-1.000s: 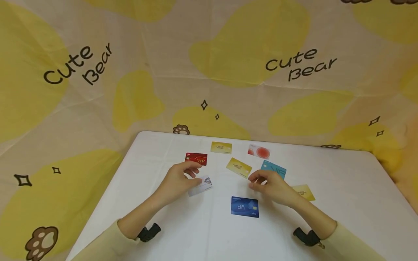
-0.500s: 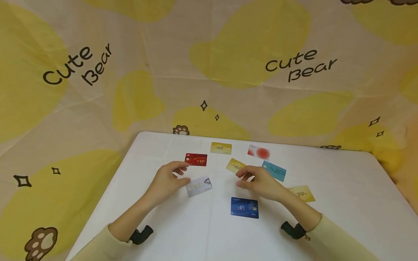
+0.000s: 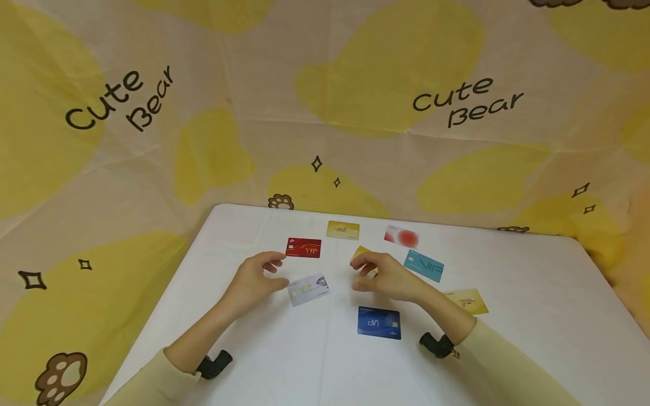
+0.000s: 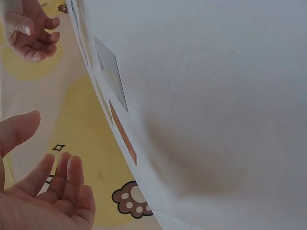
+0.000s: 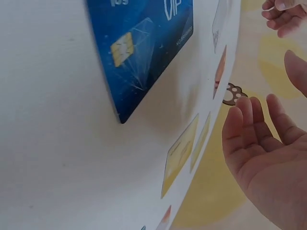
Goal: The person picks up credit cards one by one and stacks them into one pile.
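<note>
1. Closest in: pale sleeves, a left sleeve (image 3: 157, 375) and a right sleeve (image 3: 513, 363), with a black wrist gadget poking out by each cuff (left black gadget (image 3: 215, 365), right black gadget (image 3: 435, 345)).
2. Blue VIP card (image 3: 378, 322) lies flat on the white table (image 3: 276, 366), just on the wearer's side of the right hand (image 3: 388, 277), print upside down from the head view.
3. Pale gold card (image 3: 471, 300) is off to that hand's right, one corner tucked out of sight behind the forearm.
4. Silver VIP card (image 3: 309, 290) sits between the hands, right by the left hand (image 3: 254, 281) and its thumb tip. Pretty sure they're not touching, since the left wrist view has the hand up in the air.
5. Both hands hover, fingers loosely bent, thumbs well apart from them.
6. Yellow gold card (image 3: 361, 251) is mostly blocked by the right hand in the head view.
7. Teal VIP card (image 3: 424, 265) is beyond the right hand, to its right.
8. Red VIP card (image 3: 303, 248) is just past the left fingertips.
9. Farther out, beyond both hands: white card with a red circle (image 3: 402, 236) and far gold card (image 3: 343, 230).
10. Way back: "Cute Bear" backdrop (image 3: 355, 152).
</note>
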`<state>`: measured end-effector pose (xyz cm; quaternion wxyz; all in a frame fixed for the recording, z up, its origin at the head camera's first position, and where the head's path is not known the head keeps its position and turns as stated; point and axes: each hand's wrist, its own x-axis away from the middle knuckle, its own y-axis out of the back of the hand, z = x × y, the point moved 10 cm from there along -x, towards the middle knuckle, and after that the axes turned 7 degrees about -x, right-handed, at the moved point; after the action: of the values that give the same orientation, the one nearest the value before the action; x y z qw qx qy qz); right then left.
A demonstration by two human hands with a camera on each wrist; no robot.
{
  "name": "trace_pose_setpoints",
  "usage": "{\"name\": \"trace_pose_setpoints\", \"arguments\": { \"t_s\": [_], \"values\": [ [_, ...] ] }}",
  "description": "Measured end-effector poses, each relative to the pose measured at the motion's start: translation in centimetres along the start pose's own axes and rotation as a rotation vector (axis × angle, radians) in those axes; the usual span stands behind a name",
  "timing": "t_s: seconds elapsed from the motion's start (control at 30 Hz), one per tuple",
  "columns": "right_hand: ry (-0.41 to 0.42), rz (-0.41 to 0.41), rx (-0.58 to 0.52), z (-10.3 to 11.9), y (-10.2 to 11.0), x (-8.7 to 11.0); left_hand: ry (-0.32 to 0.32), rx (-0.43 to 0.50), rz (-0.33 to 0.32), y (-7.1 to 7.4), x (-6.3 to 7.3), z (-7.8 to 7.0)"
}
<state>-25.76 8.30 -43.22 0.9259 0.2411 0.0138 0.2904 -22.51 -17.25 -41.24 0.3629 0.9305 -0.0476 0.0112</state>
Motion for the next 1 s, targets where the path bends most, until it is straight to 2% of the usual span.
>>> {"name": "trace_pose_setpoints", "arguments": {
  "t_s": [0.47,0.7,1.0],
  "values": [
    [-0.046,0.052,-0.002,0.5,-1.5,-3.2,0.063,-0.038,0.053,-0.7,-0.4,1.7],
    [-0.067,0.083,0.022,0.4,-2.5,-4.2,0.085,-0.073,0.094,-1.8,-1.0,2.5],
    [-0.087,0.114,0.072,-0.3,-4.0,-5.4,0.096,-0.067,0.151,-3.1,-1.3,3.0]
  ]
}}
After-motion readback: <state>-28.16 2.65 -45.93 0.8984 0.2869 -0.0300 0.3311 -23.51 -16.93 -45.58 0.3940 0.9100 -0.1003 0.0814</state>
